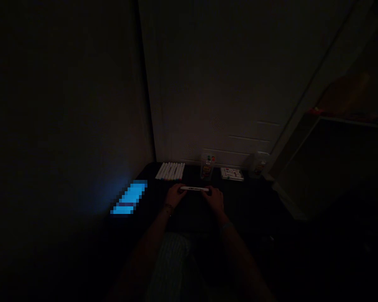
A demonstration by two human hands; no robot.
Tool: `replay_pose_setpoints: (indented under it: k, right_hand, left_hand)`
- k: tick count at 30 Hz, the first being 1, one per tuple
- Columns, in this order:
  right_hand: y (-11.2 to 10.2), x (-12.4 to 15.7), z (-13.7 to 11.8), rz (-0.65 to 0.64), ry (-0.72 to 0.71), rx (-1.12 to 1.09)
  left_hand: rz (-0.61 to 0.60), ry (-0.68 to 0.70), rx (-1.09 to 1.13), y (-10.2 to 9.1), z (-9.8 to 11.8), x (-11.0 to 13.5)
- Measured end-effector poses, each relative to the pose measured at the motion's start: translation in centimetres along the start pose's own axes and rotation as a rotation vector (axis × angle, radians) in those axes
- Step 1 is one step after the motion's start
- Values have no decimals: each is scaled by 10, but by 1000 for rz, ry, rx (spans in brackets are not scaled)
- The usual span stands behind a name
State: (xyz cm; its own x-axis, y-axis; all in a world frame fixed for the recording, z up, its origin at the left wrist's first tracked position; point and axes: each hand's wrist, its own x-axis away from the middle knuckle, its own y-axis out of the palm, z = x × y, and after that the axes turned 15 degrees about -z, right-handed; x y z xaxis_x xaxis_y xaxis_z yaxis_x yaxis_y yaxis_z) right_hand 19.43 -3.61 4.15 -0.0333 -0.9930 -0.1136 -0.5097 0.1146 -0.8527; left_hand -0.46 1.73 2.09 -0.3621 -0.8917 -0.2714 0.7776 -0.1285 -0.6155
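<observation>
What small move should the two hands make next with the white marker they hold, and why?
Probably pull its ends gently apart to uncap it. The left hand and the right hand each hold one end of the white marker, level, in front of the row of markers on the dark table. Which end bears the cap is too dark to tell.

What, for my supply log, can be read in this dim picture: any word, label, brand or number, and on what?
No text is legible here.
White marker, held between left hand and right hand: dark print, too small to read.
Flat pack: coloured print, blurred.
Clear pack: orange and green dots, label blurred.
Blue screen: pixelated, nothing readable.
</observation>
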Motion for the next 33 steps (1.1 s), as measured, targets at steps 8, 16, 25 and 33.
replay_pose_setpoints:
  k: [8,16,25,33]
  right_hand:
    - [0,-3,2,-22,13,-10]
    - [3,-1,3,19,-3,-5]
    - [2,-3,3,3,12,-23]
    - [1,0,0,16,-6,-10]
  left_hand:
    - [1,-6,-10,0,1,1]
    - [-1,3,-11,1,-1,1]
    - [-1,-4,-22,1,-5,-1]
    - [14,2,-13,1,-3,-1]
